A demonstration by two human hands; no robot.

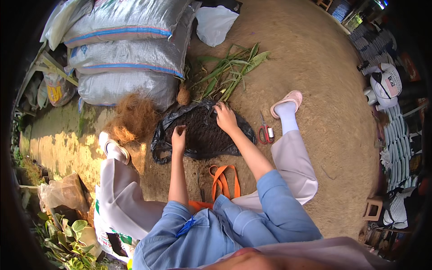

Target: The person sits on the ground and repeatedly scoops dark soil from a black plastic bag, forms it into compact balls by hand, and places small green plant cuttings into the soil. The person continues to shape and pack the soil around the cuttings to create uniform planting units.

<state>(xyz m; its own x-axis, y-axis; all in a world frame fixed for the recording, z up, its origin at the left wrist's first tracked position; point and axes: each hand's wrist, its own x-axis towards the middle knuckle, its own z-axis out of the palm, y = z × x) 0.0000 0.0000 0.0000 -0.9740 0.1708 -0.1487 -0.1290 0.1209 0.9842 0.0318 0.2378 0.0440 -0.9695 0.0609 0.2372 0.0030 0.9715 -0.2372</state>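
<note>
Blue cloth sleeves [285,204] lie nearest, with an orange strap [222,179] looped on the ground [333,126] just beyond. At the near left, a white sack [102,237] carries green and red print, partly hidden.

In the middle, a black plastic bag [158,138] lies spread open, with dark soil [202,135] heaped in it. The left hand [178,136] is over the soil's left part, thumb and fingers curled toward each other; whether they pinch anything, I cannot tell. The right hand [226,119] reaches to the soil's far edge, fingers bent down, its grip too small to make out. The step in hand looks like working the soil with bare fingers; the next move seems to call for a light touch, the soil looking crumbly and the plastic thin.

Just right of the bag lie red-handled scissors [265,127]; to its left, brown fibre [132,118]. Farther off are cut green leaves [229,67] and, at the far left, stacked silver sacks [128,58] with blue and red stripes and traces of print. At the far right, a co-worker's white shirt [387,87] bears a flag-like print and dark lettering.
</note>
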